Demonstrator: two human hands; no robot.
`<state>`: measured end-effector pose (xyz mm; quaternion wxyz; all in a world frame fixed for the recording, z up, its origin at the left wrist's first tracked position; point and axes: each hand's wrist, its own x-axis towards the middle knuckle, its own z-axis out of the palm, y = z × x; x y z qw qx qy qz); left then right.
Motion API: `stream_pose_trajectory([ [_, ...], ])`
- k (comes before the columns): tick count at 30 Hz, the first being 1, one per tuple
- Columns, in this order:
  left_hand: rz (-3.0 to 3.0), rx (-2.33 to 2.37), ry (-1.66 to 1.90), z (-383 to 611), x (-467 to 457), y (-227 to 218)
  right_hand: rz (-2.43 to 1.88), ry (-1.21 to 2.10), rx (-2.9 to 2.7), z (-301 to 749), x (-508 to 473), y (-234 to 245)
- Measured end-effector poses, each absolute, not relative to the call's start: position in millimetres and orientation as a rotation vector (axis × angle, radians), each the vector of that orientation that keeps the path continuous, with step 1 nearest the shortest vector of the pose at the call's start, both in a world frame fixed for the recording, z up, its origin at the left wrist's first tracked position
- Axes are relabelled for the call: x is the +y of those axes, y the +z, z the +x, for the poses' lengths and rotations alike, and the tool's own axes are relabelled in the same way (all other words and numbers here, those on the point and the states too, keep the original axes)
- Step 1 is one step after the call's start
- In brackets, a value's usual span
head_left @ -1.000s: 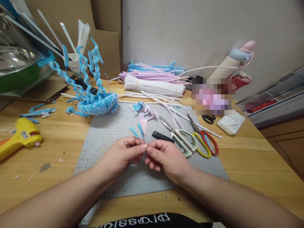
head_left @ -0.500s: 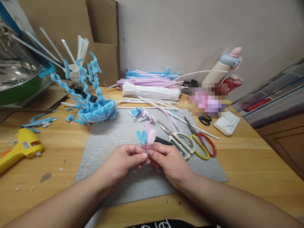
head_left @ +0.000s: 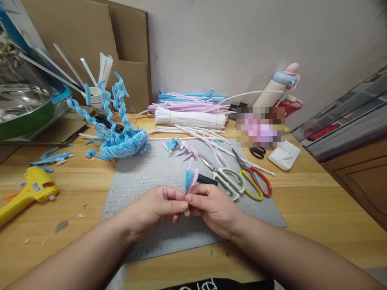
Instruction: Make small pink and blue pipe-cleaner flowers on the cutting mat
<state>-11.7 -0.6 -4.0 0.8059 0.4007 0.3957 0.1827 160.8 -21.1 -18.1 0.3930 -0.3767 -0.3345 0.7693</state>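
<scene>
Wooden tabletop (head_left: 78, 189) spread below a pale wall (head_left: 187, 48), with a grey cutting mat (head_left: 151, 241) across the lower middle of the frame. Just below the frame's centre, we had a small bunch of blue and pink fuzzy stems (head_left: 190, 178), tips up; our left hand (head_left: 169, 203) and right hand (head_left: 208, 201) met beneath those tips, thumbs and fingers pinching the thin lower ends, though the fingers hid how many stems each gripped. We judged the bunch very light, its fuzz soft and easily flattened, its cores bendable and hardly slippery, so low on the stems seemed the place to hold. Green-handled scissors (head_left: 216, 168) and red-and-yellow scissors (head_left: 246, 167), right of centre, put edges and points near our right side; room to move looked widest over the mat's lower left.
</scene>
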Motion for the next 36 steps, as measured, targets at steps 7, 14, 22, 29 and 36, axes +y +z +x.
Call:
stream_pose_trajectory([
  [7,1.676,1.744,0.498,-35.7,29.3,7.5,-1.141,1.744,-1.064,168.1,-20.7,-16.6],
  [14,1.956,2.060,0.245,-53.4,44.7,-0.2,-1.244,1.698,-1.184,174.2,-20.5,-15.5],
  [22,2.037,2.099,0.188,-49.5,34.8,10.2,-1.248,1.598,-1.332,177.9,-19.4,-13.9],
  [29,2.180,1.862,0.488,-38.7,26.7,7.6,-1.170,1.391,-1.534,187.0,-11.6,-4.2],
  [36,2.218,1.460,0.494,-30.3,18.3,-10.2,-1.265,1.195,-1.891,190.6,1.8,34.7],
])
